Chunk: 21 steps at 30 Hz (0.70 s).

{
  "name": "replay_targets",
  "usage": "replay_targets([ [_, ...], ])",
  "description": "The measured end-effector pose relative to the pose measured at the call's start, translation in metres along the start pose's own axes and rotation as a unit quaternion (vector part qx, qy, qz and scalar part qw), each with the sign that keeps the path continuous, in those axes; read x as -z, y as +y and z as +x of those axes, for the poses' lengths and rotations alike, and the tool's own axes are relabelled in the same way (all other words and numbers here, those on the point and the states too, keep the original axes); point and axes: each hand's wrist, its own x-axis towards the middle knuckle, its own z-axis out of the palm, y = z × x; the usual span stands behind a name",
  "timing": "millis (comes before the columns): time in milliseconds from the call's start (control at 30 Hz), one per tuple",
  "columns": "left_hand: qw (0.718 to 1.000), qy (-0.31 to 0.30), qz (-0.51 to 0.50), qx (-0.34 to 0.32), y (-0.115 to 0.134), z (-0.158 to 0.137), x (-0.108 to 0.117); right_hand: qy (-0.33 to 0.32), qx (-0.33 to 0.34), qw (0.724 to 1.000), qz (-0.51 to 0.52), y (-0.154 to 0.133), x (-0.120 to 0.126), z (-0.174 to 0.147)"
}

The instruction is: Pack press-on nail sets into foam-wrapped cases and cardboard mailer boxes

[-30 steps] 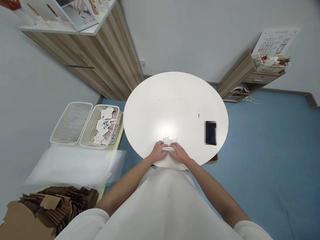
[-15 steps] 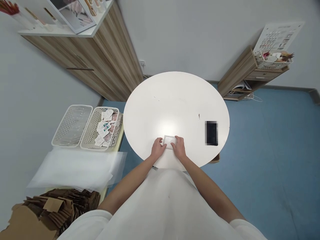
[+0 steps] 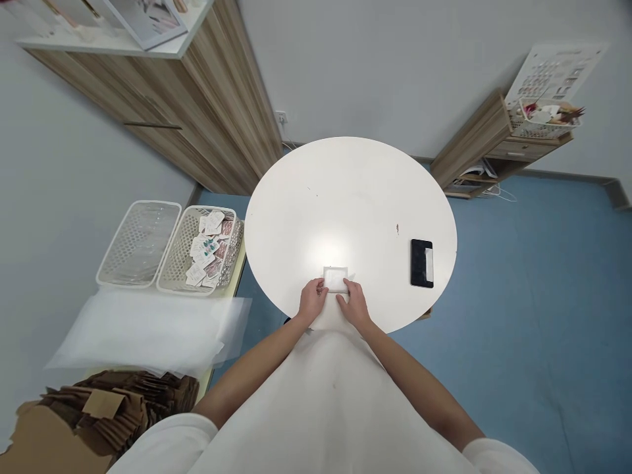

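At the near side of the round white table (image 3: 350,191), a flat, rectangular, white film packet (image 3: 336,280) lies between separated hands: left hand (image 3: 313,300) at one edge, grip unclear; right hand (image 3: 355,304), thumb spread, touching opposite. Folding appears largely complete; one translucent flap (image 3: 351,278) remains loose.

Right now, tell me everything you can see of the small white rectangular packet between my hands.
The small white rectangular packet looks flat and plasticky, with a greyish border and a translucent bit jutting right. It's near your side of the white round-edged table. Your left hand and right hand touch its sides; contents unclear.
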Motion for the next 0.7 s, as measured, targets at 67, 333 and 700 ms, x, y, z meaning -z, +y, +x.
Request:
replay_targets([
  [67, 1.000, 0.002, 0.003, -0.011, -0.003, 0.000, 0.003, 0.001, 0.006, 1.000, -0.001, -0.003, -0.001, 0.003],
  [333, 0.977, -0.046, 0.176, -0.114, -0.003, 0.002, 0.013, -0.001, 0.025, 1.000, -0.020, -0.010, -0.008, 0.009],
  [700, 0.961, -0.040, 0.250, -0.114, 0.002, 0.009, 0.015, 0.277, -0.159, 0.906, -0.278, 0.067, 0.123, 0.047],
])
